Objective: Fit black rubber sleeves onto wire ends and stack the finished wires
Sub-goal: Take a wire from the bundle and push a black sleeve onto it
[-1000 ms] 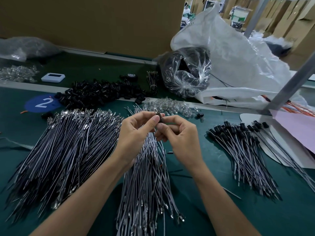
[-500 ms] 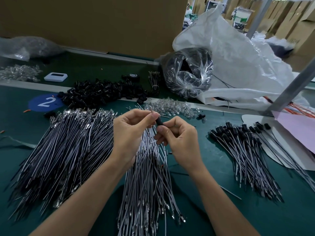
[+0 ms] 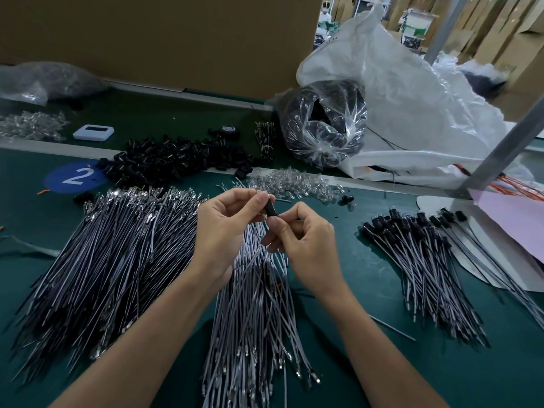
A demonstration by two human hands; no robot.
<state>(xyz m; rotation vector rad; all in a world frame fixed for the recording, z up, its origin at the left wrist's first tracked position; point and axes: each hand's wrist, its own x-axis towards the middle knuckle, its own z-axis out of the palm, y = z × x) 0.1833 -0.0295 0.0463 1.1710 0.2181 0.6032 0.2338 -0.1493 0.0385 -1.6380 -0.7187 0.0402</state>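
My left hand point(image 3: 226, 231) and my right hand point(image 3: 303, 245) meet above the middle bundle of grey wires point(image 3: 253, 313). Between their fingertips is one black rubber sleeve point(image 3: 270, 209): my left thumb and forefinger pinch its upper end, my right thumb and fingers pinch just below it. The wire under the sleeve is hidden by my right fingers. A wide pile of bare wires point(image 3: 97, 260) lies at the left. A stack of finished wires with black sleeves point(image 3: 418, 260) lies at the right. Loose black sleeves point(image 3: 176, 160) are heaped behind.
Clear small parts point(image 3: 291, 184) lie behind my hands, with one stray black sleeve point(image 3: 347, 198) beside them. A bag of black parts point(image 3: 323, 122) and a big white plastic sack point(image 3: 412, 92) stand at the back right. A metal post point(image 3: 506, 142) slants at the right, above pink paper point(image 3: 515, 219).
The sleeve shows more plainly between my fingertips than a second ago. Both hands stayed together over the middle bundle, shifting only slightly.
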